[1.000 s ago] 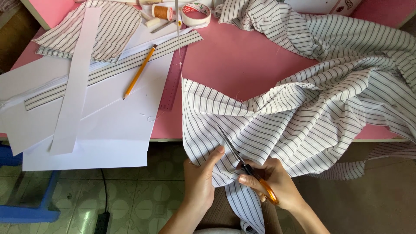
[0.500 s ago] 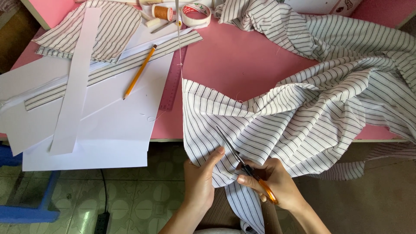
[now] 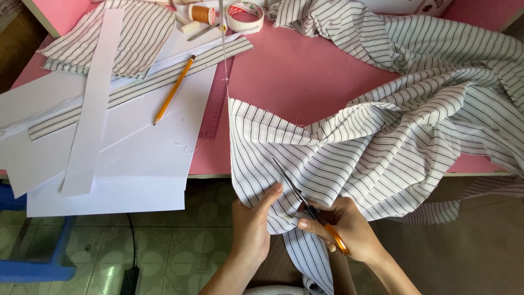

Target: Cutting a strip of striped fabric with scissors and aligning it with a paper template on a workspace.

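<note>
My right hand point(image 3: 349, 232) is closed around the orange handles of the scissors point(image 3: 305, 205), whose dark blades point up and left into the striped fabric point(image 3: 376, 142). Just beside it, my left hand point(image 3: 252, 224) pinches the cloth's hanging edge, thumb on top and fingers curled underneath. The fabric drapes off the near edge of the pink table point(image 3: 289, 82) and bunches away to the right. Left of it, white paper sheets point(image 3: 131, 164) overlap at the table edge, with a yellow pencil point(image 3: 173, 90) lying on them and a pink ruler point(image 3: 217, 101) alongside. Farther back sit a smaller striped piece point(image 3: 117, 38), an orange thread spool point(image 3: 203, 13) and a roll of tape point(image 3: 244, 15).
</note>
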